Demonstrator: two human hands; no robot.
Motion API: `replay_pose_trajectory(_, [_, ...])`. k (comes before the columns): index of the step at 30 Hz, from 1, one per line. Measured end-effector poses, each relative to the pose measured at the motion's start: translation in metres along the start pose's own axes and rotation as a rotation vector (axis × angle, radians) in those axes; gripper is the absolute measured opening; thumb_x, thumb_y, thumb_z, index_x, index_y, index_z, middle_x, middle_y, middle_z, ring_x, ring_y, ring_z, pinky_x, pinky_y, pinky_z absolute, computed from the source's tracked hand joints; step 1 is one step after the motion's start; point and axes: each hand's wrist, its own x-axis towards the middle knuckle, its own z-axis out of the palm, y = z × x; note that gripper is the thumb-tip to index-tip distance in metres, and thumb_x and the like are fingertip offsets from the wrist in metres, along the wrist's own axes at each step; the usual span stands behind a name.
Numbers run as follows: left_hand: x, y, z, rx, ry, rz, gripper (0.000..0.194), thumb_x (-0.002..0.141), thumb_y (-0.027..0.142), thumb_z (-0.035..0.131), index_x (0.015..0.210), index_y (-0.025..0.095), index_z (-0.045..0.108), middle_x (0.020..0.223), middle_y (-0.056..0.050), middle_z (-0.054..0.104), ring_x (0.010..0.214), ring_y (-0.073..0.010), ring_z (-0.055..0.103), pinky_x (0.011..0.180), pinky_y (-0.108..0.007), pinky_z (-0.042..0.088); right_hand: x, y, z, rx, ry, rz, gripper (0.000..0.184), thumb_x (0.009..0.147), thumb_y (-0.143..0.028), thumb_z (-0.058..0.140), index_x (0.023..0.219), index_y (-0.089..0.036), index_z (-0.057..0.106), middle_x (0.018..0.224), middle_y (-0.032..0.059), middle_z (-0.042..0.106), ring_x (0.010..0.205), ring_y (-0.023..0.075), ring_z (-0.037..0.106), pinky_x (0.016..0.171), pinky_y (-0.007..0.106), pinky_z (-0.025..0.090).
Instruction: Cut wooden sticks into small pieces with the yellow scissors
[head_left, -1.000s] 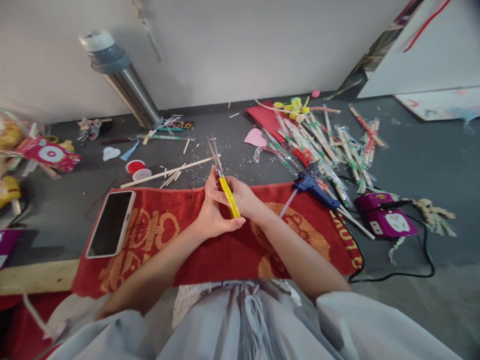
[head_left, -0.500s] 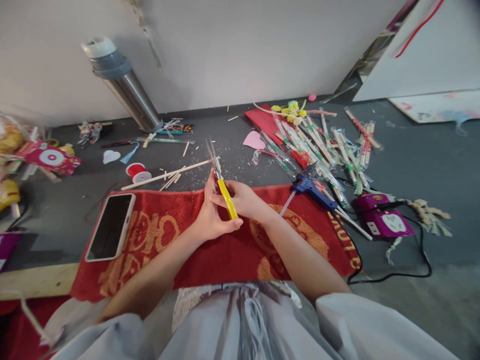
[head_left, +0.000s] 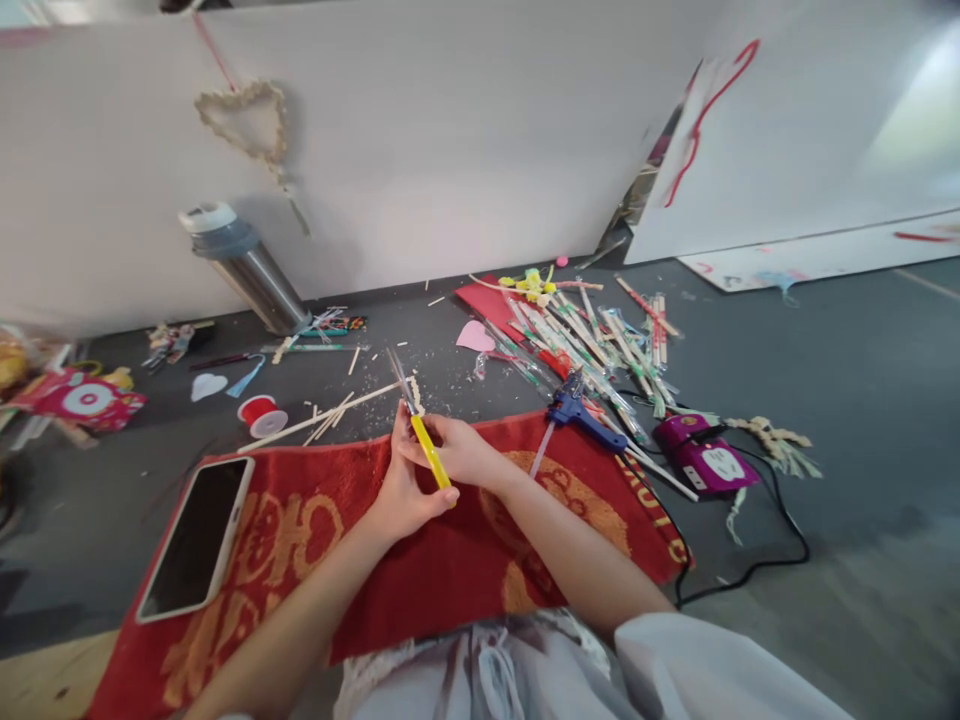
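Yellow-handled scissors (head_left: 429, 452) point away from me, blades slightly parted. My left hand (head_left: 405, 495) is closed around them, its thumb against the handle's near end. Close against it, my right hand (head_left: 465, 455) has bent fingers reaching behind the yellow handle; what they grip is hidden. A short, pale, bumpy piece (head_left: 417, 396) stands just right of the blades, above my right fingers. One end of a long thin wooden stick (head_left: 330, 412) reaches the blades from the left. Short cut sticks (head_left: 328, 424) and crumbs lie nearby on the grey table.
A red towel (head_left: 300, 560) lies beneath my forearms, with a phone (head_left: 196, 540) at left. Beyond are a red ribbon spool (head_left: 261, 416) and steel flask (head_left: 262, 285). To the right are wrapped chopsticks (head_left: 570, 345), a blue glue gun (head_left: 581, 412) and a purple corded power box (head_left: 705, 455).
The view has tilted up and shifted right, bringing a heart-shaped hanging on the wall into sight. My hands keep nearly the same hold around the scissors.
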Motion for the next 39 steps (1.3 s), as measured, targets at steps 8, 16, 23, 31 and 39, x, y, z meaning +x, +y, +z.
replay_pose_trajectory(8, [0.0, -0.003, -0.004, 0.019, -0.036, -0.025, 0.122, 0.06, 0.071, 0.074, 0.152, 0.023, 0.01, 0.16, -0.02, 0.017, 0.153, -0.0378, 0.005, 0.124, -0.059, 0.01, 0.0, -0.004, -0.002, -0.049, 0.011, -0.007, 0.041, 0.079, -0.058, 0.067, 0.093, -0.019, 0.066, 0.086, 0.0016, 0.069, 0.076, 0.0156, 0.062, 0.068, 0.025, 0.046])
replay_pose_trajectory(16, [0.001, -0.007, -0.005, 0.028, 0.015, -0.012, 0.123, 0.055, 0.074, 0.075, 0.151, 0.023, 0.016, 0.157, -0.019, 0.023, 0.152, -0.0389, 0.011, 0.123, -0.059, 0.015, -0.001, -0.007, -0.005, -0.094, 0.006, -0.031, 0.043, 0.078, -0.058, 0.069, 0.099, -0.021, 0.067, 0.087, 0.0017, 0.072, 0.077, 0.0165, 0.065, 0.068, 0.024, 0.045])
replay_pose_trajectory(23, [0.001, -0.011, -0.006, 0.088, 0.048, 0.028, 0.124, 0.054, 0.076, 0.074, 0.151, 0.023, 0.018, 0.154, -0.019, 0.026, 0.15, -0.0395, 0.017, 0.123, -0.059, 0.016, -0.005, -0.012, -0.006, -0.119, -0.02, 0.009, 0.046, 0.078, -0.059, 0.068, 0.101, -0.019, 0.063, 0.095, 0.0055, 0.071, 0.085, 0.0209, 0.068, 0.071, 0.027, 0.046])
replay_pose_trajectory(31, [0.001, -0.015, -0.004, 0.143, 0.045, 0.055, 0.122, 0.052, 0.074, 0.076, 0.149, 0.02, 0.023, 0.151, -0.02, 0.03, 0.15, -0.0406, 0.015, 0.123, -0.061, 0.012, -0.009, -0.016, 0.003, -0.224, 0.04, -0.005, 0.041, 0.09, -0.058, 0.053, 0.104, -0.021, 0.06, 0.104, 0.0085, 0.072, 0.091, 0.0224, 0.069, 0.074, 0.028, 0.045])
replay_pose_trajectory(39, [0.003, -0.015, -0.002, 0.143, 0.054, 0.113, 0.123, 0.05, 0.07, 0.078, 0.146, 0.018, 0.023, 0.148, -0.02, 0.031, 0.146, -0.0415, 0.025, 0.121, -0.058, 0.02, -0.011, -0.018, 0.006, -0.206, 0.084, 0.03, 0.044, 0.094, -0.058, 0.046, 0.109, -0.018, 0.059, 0.105, 0.0116, 0.072, 0.094, 0.0249, 0.069, 0.077, 0.03, 0.046])
